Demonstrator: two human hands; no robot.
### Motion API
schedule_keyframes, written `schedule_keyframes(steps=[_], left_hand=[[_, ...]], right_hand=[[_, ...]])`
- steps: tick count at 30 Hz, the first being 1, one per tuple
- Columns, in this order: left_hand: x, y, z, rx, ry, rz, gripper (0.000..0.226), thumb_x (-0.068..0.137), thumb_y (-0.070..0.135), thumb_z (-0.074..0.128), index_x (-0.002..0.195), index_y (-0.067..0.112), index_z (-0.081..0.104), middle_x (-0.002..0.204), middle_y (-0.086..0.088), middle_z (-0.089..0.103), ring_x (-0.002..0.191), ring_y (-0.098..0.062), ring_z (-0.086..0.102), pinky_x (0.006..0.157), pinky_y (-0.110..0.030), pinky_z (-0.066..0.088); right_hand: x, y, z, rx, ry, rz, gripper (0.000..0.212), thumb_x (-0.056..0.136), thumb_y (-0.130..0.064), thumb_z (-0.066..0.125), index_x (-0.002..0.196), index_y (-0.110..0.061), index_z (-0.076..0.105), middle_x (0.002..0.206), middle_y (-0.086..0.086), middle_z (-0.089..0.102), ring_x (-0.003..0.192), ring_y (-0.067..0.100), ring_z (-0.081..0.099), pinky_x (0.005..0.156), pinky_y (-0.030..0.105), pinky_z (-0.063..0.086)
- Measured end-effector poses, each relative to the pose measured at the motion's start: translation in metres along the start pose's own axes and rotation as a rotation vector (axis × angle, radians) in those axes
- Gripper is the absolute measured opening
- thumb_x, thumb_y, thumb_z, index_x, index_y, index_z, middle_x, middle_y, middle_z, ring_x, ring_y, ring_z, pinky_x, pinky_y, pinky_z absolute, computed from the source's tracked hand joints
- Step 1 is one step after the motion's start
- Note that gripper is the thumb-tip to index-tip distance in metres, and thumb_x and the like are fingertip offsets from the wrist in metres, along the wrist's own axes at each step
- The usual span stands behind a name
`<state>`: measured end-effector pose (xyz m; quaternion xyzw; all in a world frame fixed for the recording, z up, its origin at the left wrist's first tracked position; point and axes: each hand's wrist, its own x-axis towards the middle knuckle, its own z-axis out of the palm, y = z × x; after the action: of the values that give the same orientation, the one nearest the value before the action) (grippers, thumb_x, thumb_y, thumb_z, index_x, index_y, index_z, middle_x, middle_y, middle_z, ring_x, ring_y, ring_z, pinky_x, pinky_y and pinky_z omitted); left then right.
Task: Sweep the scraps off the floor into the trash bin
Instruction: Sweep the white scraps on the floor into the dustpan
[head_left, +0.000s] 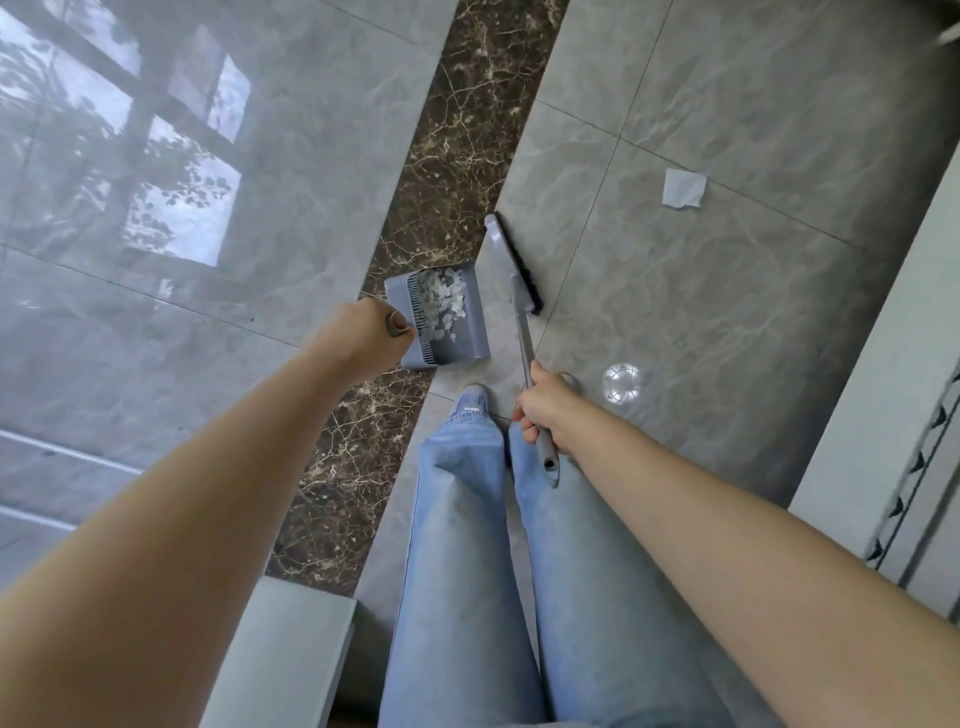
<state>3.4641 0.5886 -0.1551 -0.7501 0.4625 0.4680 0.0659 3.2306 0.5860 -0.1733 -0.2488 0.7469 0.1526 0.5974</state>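
1. Head view: left hand (363, 332) grips the dustpan (441, 317) handle; white scraps (441, 301) lie inside.
2. Right hand (545, 405) grips the broom (514, 265) handle.
3. One paper scrap (684, 188) lies on the floor (727, 312), well apart.

Scraps (441, 304) in dustpan (467, 332), seemingly left of broom (511, 265)
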Motion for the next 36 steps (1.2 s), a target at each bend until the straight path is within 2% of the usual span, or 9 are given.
schedule_keyframes(steps=[6,10,14,17,22,27,30,32,36], left_hand=[[-0.002,0.003,0.0,-0.008,-0.005,0.009,0.035,0.095,0.026,0.055,0.079,-0.005,0.062,0.058,-0.009,0.053,0.052,-0.02,0.047,0.049,-0.029,0.037],[-0.001,0.005,0.0,-0.017,-0.015,0.005,0.035,0.095,0.026,0.055,0.083,-0.007,0.063,0.061,-0.011,0.053,0.05,-0.021,0.046,0.049,-0.031,0.038],[0.002,0.006,0.002,-0.02,-0.003,0.019,0.037,0.096,0.027,0.056,0.087,-0.008,0.063,0.064,-0.017,0.055,0.051,-0.023,0.044,0.05,-0.031,0.036],[-0.001,0.003,0.002,-0.033,-0.003,0.026,0.039,0.096,0.032,0.056,0.093,-0.006,0.066,0.078,-0.026,0.066,0.055,-0.024,0.048,0.052,-0.032,0.039],[-0.004,0.007,-0.002,-0.042,-0.029,0.02,0.039,0.097,0.033,0.055,0.095,-0.004,0.066,0.07,-0.02,0.063,0.05,-0.022,0.047,0.048,-0.029,0.038],[-0.008,0.013,-0.002,-0.045,-0.036,0.002,0.034,0.098,0.028,0.055,0.096,-0.004,0.066,0.06,-0.009,0.051,0.046,-0.019,0.041,0.044,-0.026,0.033],[-0.008,0.011,-0.002,-0.039,-0.028,-0.014,0.033,0.098,0.03,0.056,0.096,-0.003,0.065,0.061,-0.009,0.05,0.048,-0.02,0.041,0.046,-0.027,0.032],[-0.009,0.012,-0.001,-0.03,-0.036,-0.019,0.033,0.098,0.03,0.056,0.091,-0.002,0.063,0.06,-0.009,0.049,0.047,-0.02,0.041,0.045,-0.026,0.032],[-0.014,0.017,-0.001,-0.018,-0.044,-0.027,0.033,0.099,0.032,0.055,0.092,0.002,0.064,0.058,-0.007,0.051,0.04,-0.018,0.045,0.039,-0.021,0.032]], right_hand=[[-0.001,0.03,-0.016,0.046,0.107,-0.056,0.073,0.088,0.002,0.032,0.153,-0.03,0.022,0.057,0.003,0.045,0.04,0.016,0.036,0.041,0.028,0.033],[-0.002,0.036,-0.011,-0.04,0.181,-0.055,0.066,0.087,-0.003,0.032,0.145,-0.035,0.036,0.096,0.014,0.06,0.03,0.016,0.045,0.042,0.026,0.042],[-0.001,0.037,0.021,-0.11,0.06,-0.061,0.073,0.085,-0.001,0.033,0.153,-0.027,0.026,0.089,0.015,0.068,0.043,0.021,0.054,0.054,0.029,0.053],[-0.004,0.048,0.023,0.19,-0.075,0.006,0.064,0.092,-0.002,0.035,0.149,-0.03,0.034,0.054,0.002,0.041,0.034,0.013,0.033,0.034,0.022,0.031],[-0.022,0.066,-0.028,0.408,-0.046,-0.035,0.056,0.099,-0.001,0.039,0.147,-0.031,0.039,0.059,0.001,0.03,0.029,0.006,0.022,0.031,0.012,0.019],[-0.001,0.057,-0.037,0.189,0.151,-0.043,0.066,0.09,0.001,0.035,0.149,-0.029,0.034,0.064,-0.002,0.041,0.038,0.014,0.035,0.042,0.025,0.034],[0.012,0.046,-0.024,-0.012,0.102,-0.066,0.061,0.076,0.006,0.039,0.117,-0.038,0.051,0.074,0.004,0.044,0.054,0.02,0.041,0.053,0.027,0.037],[0.003,0.044,-0.012,-0.017,0.048,-0.079,0.066,0.079,0.007,0.039,0.131,-0.032,0.05,0.071,0.003,0.047,0.051,0.02,0.047,0.046,0.024,0.037],[-0.015,0.059,-0.018,0.502,-0.125,-0.002,0.05,0.1,-0.004,0.039,0.149,-0.012,0.035,0.062,0.002,0.031,0.028,0.006,0.03,0.03,0.013,0.024]])
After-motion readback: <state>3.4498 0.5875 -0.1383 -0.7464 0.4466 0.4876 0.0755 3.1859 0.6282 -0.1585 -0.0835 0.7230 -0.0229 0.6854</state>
